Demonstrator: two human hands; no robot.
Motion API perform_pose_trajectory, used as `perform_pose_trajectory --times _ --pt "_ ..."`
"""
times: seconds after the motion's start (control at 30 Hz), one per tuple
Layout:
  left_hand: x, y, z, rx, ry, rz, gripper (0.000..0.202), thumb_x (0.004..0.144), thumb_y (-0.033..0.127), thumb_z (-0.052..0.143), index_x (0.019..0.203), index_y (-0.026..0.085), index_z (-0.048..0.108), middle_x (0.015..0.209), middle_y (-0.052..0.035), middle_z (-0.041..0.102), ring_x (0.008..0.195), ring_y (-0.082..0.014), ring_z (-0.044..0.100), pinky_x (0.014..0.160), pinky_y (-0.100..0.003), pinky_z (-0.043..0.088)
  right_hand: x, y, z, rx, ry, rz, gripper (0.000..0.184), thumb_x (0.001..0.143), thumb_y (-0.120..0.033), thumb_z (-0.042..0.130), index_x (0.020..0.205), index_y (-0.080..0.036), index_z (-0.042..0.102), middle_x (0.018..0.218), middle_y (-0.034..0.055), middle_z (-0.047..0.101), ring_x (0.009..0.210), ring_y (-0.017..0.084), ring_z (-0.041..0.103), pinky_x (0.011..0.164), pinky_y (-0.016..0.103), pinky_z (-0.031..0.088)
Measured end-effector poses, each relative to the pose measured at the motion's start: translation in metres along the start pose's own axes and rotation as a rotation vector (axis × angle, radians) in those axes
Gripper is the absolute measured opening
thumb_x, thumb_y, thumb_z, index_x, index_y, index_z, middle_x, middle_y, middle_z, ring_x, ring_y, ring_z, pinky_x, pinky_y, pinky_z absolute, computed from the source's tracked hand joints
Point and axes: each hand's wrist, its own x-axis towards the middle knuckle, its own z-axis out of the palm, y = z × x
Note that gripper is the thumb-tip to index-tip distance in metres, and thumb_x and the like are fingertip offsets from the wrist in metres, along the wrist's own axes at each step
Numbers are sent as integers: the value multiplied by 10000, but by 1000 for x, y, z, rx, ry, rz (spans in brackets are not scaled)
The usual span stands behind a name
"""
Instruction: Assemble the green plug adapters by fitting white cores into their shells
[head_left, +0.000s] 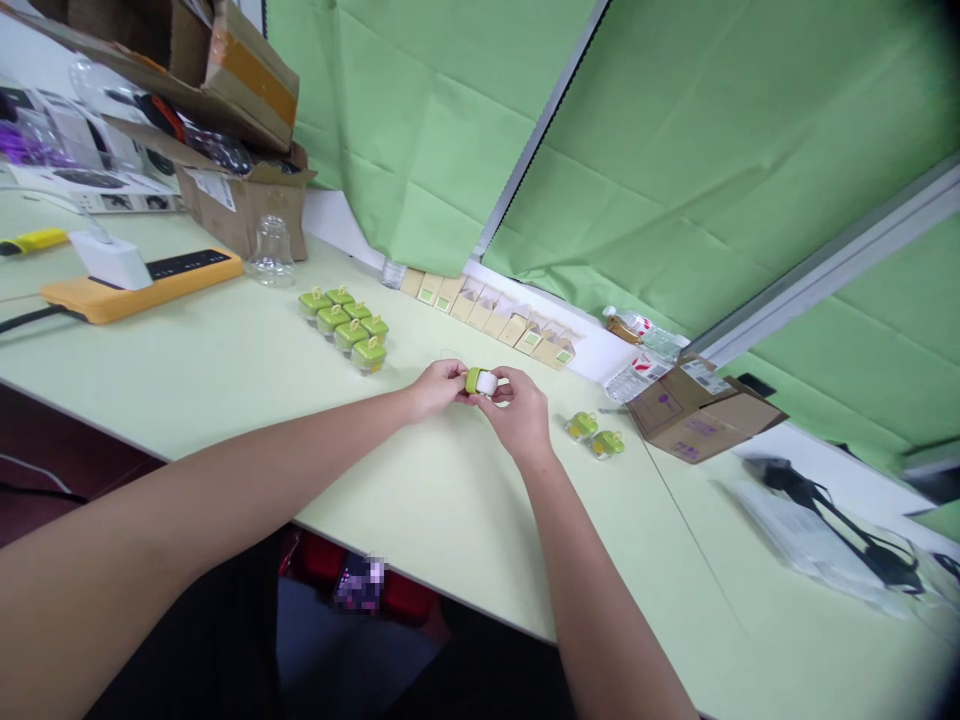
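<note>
Both my hands meet over the middle of the pale green table (225, 370). My left hand (437, 387) pinches the green end of a small green-and-white item (481, 381). My right hand (519, 412) curls its fingers around the white end of the same piece. Several green-lidded clear items (346, 322) stand grouped to the left of my hands. Two more green pieces (595, 434) lie on the table to the right.
A row of small cardboard boxes (491, 312) lines the wall under green curtains. An orange power strip (142, 282) with a white adapter, a glass bottle (271, 252) and cardboard cartons sit far left. An open carton (701, 408) and plastic-wrapped goods (832, 535) lie right.
</note>
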Motion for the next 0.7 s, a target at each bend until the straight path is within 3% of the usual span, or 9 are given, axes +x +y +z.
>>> perform_pose_trajectory --times 0.37,0.57,0.7 --pt "-1 3 -2 -25 -1 3 143 867 73 621 756 128 551 721 14 615 660 -104 643 806 -328 560 -4 1 7 -98 38 21 351 756 -300 750 1089 -232 667 865 18 743 774 202 713 790 358 575" --pt "0 4 0 -40 7 0 160 877 63 602 748 132 536 694 21 600 639 -100 638 785 -317 562 -6 -3 11 -81 37 11 395 798 -318 723 1176 -234 645 1013 51 756 875 224 721 803 379 593" --pt "1 5 -1 -42 19 22 179 849 119 683 741 131 542 684 25 598 634 -96 630 769 -312 562 -4 -4 14 152 71 106 415 810 -460 714 1139 -217 646 1110 76 721 914 221 712 778 371 606"
